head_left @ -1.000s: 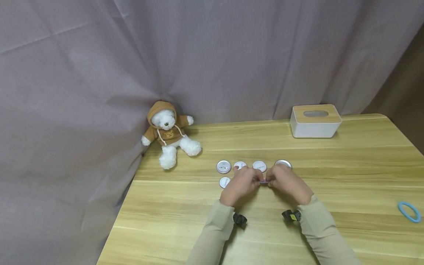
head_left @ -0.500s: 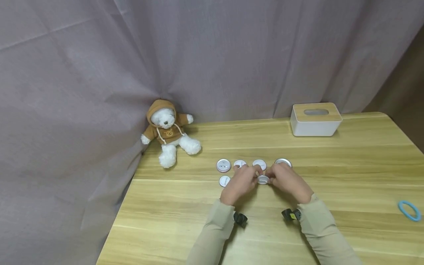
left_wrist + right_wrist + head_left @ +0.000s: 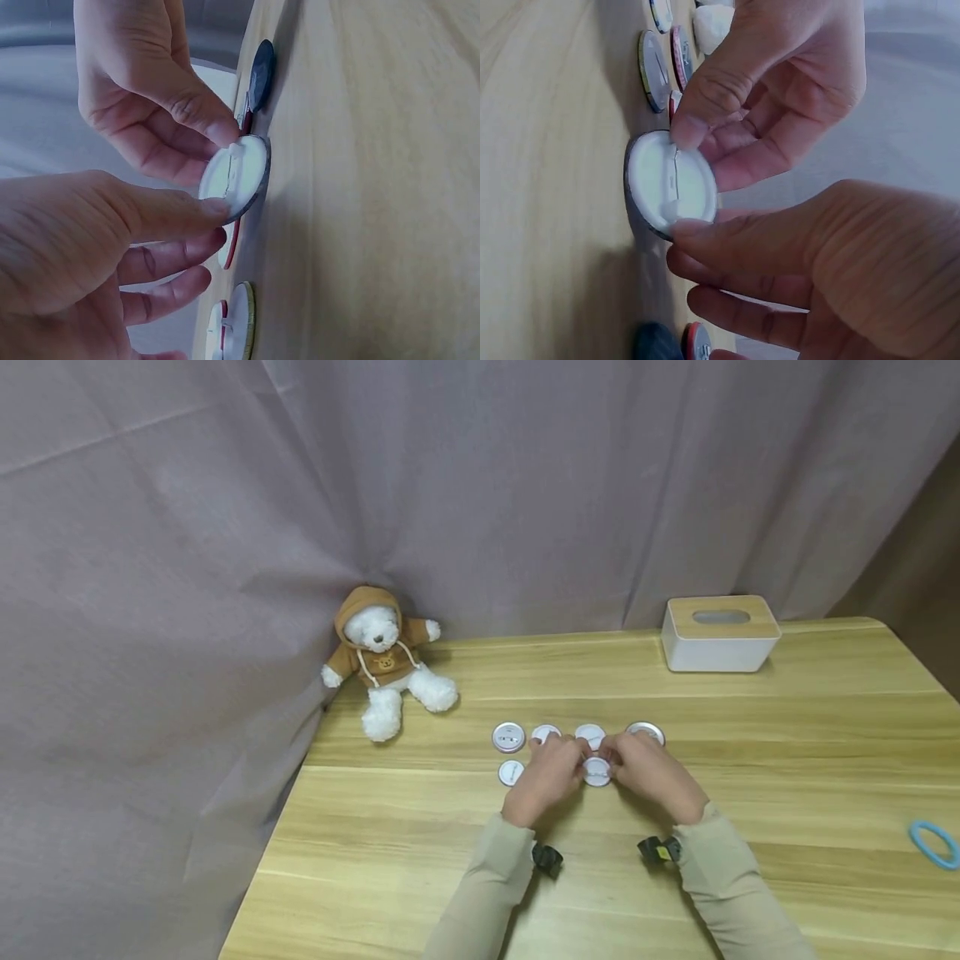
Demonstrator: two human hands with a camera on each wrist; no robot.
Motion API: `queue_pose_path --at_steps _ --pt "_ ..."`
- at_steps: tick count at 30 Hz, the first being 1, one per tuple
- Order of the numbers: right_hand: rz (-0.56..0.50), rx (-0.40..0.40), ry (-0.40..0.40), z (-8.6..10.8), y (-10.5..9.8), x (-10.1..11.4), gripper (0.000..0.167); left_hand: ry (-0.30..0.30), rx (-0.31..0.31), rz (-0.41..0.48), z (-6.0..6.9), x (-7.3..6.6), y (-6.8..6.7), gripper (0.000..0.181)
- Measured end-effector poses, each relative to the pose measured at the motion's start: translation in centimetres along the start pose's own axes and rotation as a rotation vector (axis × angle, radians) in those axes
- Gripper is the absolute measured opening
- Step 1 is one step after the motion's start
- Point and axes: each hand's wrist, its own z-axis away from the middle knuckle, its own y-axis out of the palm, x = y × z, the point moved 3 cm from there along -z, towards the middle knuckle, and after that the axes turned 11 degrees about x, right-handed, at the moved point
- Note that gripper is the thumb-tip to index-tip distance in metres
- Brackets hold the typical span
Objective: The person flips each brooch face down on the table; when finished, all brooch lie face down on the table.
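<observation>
A round pin badge [image 3: 597, 772] is held between my two hands, its white back and pin turned up in the head view. My left hand [image 3: 551, 772] pinches one edge, thumb on the back, as the left wrist view shows on the badge [image 3: 238, 178]. At the opposite edge my right hand [image 3: 648, 772] pinches it too, thumb [image 3: 694, 229] near the pin's end. Behind the hands lies a row of badges, pin side up: a large silver-backed badge [image 3: 508, 737], two white-backed ones partly hidden, and another large badge [image 3: 646, 731]. A smaller badge [image 3: 512, 772] lies left of my left hand.
A white teddy bear [image 3: 382, 664] in a brown hoodie sits at the back left. At the back right stands a tissue box [image 3: 722, 635] with a wooden lid. A blue ring [image 3: 934, 845] lies far right on the wooden table [image 3: 390, 860].
The badge between my hands has tipped from nearly edge-on, through a slant, to showing its round white back. Both hands have stayed almost in place.
</observation>
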Motion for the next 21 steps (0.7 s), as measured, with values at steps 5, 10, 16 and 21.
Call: queue_pose_path --at_steps 5,10,16,21 --pt "0.046 0.008 0.012 -0.20 0.44 -0.25 0.017 -0.029 0.038 -0.026 -0.17 -0.08 0.11 0.011" --pt "0.111 -0.025 0.058 0.03 0.67 -0.02 0.016 -0.048 0.041 -0.020 -0.19 -0.24 0.33 0.012" --pt "0.131 -0.038 0.096 0.03 0.63 0.15 0.017 -0.063 0.034 -0.040 -0.26 -0.08 0.30 0.011" --pt "0.156 -0.057 0.105 0.25 0.31 0.00 0.013 -0.072 0.024 -0.051 -0.08 -0.09 0.04 0.008"
